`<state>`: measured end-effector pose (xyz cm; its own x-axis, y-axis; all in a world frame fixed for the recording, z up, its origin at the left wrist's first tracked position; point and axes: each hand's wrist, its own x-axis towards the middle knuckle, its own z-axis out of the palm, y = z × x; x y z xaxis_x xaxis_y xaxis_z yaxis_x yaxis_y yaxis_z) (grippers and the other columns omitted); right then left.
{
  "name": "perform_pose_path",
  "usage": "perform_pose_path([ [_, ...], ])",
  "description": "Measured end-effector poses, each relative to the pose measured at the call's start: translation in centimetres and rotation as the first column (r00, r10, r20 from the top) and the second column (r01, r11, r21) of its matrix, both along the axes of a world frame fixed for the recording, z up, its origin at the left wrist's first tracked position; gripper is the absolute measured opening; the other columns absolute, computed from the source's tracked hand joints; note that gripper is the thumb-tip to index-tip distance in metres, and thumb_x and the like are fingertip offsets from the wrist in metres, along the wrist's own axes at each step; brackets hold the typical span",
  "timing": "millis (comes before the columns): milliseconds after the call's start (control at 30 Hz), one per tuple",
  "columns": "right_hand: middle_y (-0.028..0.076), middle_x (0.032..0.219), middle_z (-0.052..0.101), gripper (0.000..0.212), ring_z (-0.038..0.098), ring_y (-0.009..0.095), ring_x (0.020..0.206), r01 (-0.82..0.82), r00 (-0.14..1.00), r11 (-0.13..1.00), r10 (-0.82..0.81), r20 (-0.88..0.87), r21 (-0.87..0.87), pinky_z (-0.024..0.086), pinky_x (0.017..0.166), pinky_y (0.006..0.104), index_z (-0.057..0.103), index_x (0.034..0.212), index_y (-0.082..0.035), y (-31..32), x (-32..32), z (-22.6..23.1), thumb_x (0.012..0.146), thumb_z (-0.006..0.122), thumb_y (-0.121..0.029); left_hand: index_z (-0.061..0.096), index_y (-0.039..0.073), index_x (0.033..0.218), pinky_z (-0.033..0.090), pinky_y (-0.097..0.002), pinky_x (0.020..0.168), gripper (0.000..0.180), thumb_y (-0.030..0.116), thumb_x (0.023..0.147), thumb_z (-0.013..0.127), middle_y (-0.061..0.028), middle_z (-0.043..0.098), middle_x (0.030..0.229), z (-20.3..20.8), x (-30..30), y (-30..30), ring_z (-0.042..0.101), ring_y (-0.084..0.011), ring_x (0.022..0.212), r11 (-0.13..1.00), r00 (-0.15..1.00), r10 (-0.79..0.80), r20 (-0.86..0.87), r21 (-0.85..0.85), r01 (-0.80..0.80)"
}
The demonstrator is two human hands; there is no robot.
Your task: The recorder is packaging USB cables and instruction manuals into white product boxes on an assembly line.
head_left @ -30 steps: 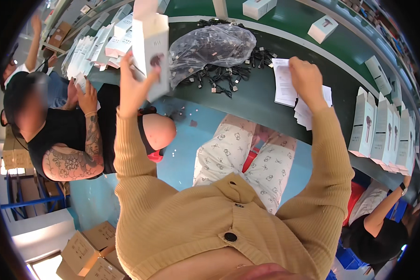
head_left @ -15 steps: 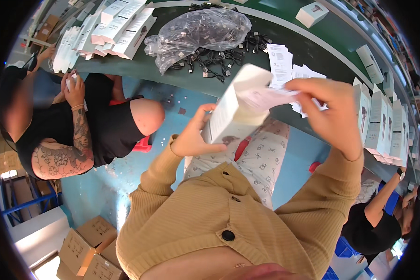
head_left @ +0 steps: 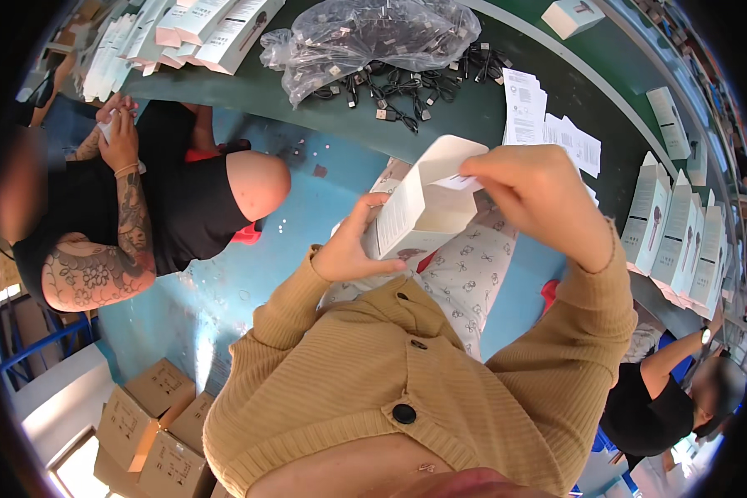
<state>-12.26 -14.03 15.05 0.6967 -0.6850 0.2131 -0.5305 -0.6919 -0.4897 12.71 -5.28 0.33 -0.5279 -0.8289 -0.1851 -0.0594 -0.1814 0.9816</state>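
My left hand (head_left: 353, 243) grips a white cardboard box (head_left: 407, 217) from its left side, thumb along the lower front. The box is tilted, its top open and one flap raised at the back. At the opening, my right hand (head_left: 531, 178) pinches a folded white paper leaflet (head_left: 454, 182), whose lower part is inside the box. Just beyond, a stack of printed leaflets (head_left: 524, 108) lies on the green table, with more leaflets (head_left: 574, 143) fanned beside it. How deep the held leaflet reaches is partly hidden by my fingers.
A clear plastic bag (head_left: 382, 37) of black cables lies on the table (head_left: 224, 91), with loose cables (head_left: 398, 91) before it. White boxes (head_left: 212, 33) are piled far left; upright boxes (head_left: 672, 232) stand at right. A seated co-worker (head_left: 100, 216) is on the left. Cartons (head_left: 153, 423) sit behind.
My right hand has moved left and down into the box opening, taking the leaflet further in. The left hand still holds the box. The view has shifted slightly.
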Motion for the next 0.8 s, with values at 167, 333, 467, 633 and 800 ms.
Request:
perform_pose_path([
  [167, 0.008, 0.083, 0.067, 0.021, 0.062, 0.027, 0.066, -0.052, 0.999, 0.998, 0.052, -0.005, 0.017, 0.049, 0.057, 0.032, 0.067, 0.098, -0.006, -0.1, 2.1, -1.2, 0.077, 0.066, -0.006, 0.023, 0.007, 0.134, 0.034, -0.0364, 0.102, 0.094, 0.019, 0.065, 0.085, -0.0159, 0.046, 0.129, -0.2, 0.1, 0.1, 0.044, -0.0243, 0.122, 0.997, 0.998, -0.033, -0.044, 0.065, 0.036],
  [333, 0.007, 0.08, 0.064, 0.016, 0.051, 0.017, 0.057, -0.042, 0.99, 0.969, 0.007, 0.143, 0.245, 0.04, 0.051, 0.0272, 0.068, 0.096, -0.005, -2.2, 1.6, -1.8, 0.08, 0.066, -0.009, 0.022, 0.007, 0.133, 0.033, -0.0367, 0.102, 0.093, 0.017, 0.064, 0.085, -0.0166, 0.045, 0.13, -2.1, 1.1, 0.9, 0.044, -0.0245, 0.122, 0.998, 0.997, 0.063, -0.035, 0.01, -0.063],
  [467, 0.008, 0.077, 0.064, 0.014, 0.053, 0.021, 0.058, -0.005, 0.993, 0.93, -0.04, 0.115, 0.369, 0.041, 0.052, 0.0294, 0.068, 0.092, -0.005, -2.9, 3.2, -1.7, 0.08, 0.066, -0.012, 0.022, 0.006, 0.133, 0.033, -0.0367, 0.102, 0.093, 0.017, 0.064, 0.084, -0.0166, 0.045, 0.131, -2.5, 1.5, 1.4, 0.044, -0.0242, 0.122, 0.995, 0.995, 0.094, -0.033, -0.015, -0.094],
  [633, 0.009, 0.083, 0.065, 0.018, 0.064, 0.028, 0.07, 0.287, 0.958, 0.958, -0.287, -0.016, -0.022, 0.049, 0.06, 0.0386, 0.067, 0.086, -0.008, -5.6, 5.0, -7.2, 0.08, 0.067, -0.025, 0.027, 0.004, 0.134, 0.034, -0.0372, 0.102, 0.09, 0.015, 0.065, 0.084, -0.0141, 0.047, 0.127, -3.2, 1.6, 2.3, 0.044, -0.0225, 0.121, 0.975, 0.974, 0.219, -0.065, -0.016, -0.221],
  [800, 0.009, 0.103, 0.058, 0.016, 0.063, 0.03, 0.074, 0.26, 0.933, 0.946, -0.297, -0.201, -0.191, 0.051, 0.063, 0.0395, 0.063, 0.086, -0.009, -5.1, 6.2, -9.9, 0.079, 0.068, -0.023, 0.033, 0.004, 0.133, 0.037, -0.0368, 0.1, 0.086, 0.015, 0.064, 0.084, -0.0121, 0.049, 0.125, -2.9, 1.5, 2.8, 0.046, -0.0214, 0.119, 0.96, 0.961, 0.266, -0.079, -0.063, -0.271],
])
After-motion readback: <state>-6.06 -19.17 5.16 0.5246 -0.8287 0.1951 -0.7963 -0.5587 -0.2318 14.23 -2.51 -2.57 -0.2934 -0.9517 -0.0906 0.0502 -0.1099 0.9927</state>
